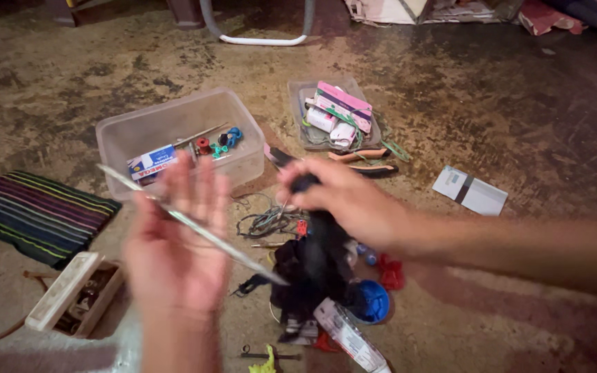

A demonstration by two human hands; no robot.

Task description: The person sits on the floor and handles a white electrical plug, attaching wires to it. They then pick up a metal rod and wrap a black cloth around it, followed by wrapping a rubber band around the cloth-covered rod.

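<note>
My left hand (177,245) is raised with its palm toward me and its fingers spread, and a long thin metal rod (195,226) lies slanted across it. How the hand keeps the rod is blurred. My right hand (343,200) reaches in from the right and is closed on a black object (305,184), just above a black bundle (312,266) on the floor. A tangle of thin wires (265,222) lies under the right hand.
A clear plastic box (174,121) with small parts stands behind the hands. A grey tray (298,93) holds pink and white items, with pliers (364,162) beside it. A striped cloth (32,214), a white paper (470,191), a blue lid (374,302) and a tube (347,335) lie around.
</note>
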